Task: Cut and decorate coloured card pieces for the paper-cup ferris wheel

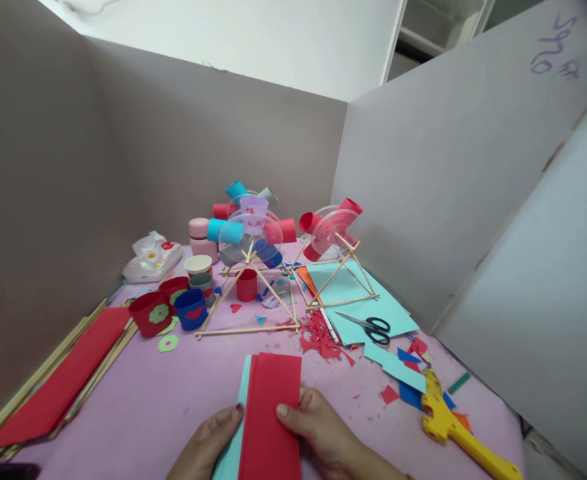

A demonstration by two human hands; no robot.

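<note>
- While the pink tablecloth (pixel 123 400) is spreading out ahead of you, the front stick frame (pixel 248 257) is standing on it beyond your hands, well apart from both.
- The red sheets (pixel 273 413) are lying directly between your hands, their long axis running away from you; the pale-blue sheets (pixel 231 450) are showing along their left side, partly beneath.
- Your right hand (pixel 323 427) is pinching the red sheets at the right edge, thumb on the face, fingers passing behind; it is being the nearer hand to the red.
- Your left hand (pixel 206 440) is pinching the pale-blue sheets at the left edge, its thumb tip sitting just beside the red; the paper is hiding its other fingertips.
- The picture's bottom is cutting off both stacks' near ends, leaving you unable to tell whether they are touching the cloth.
- The thin layer edges at the red's left are running too close together for counting.
</note>
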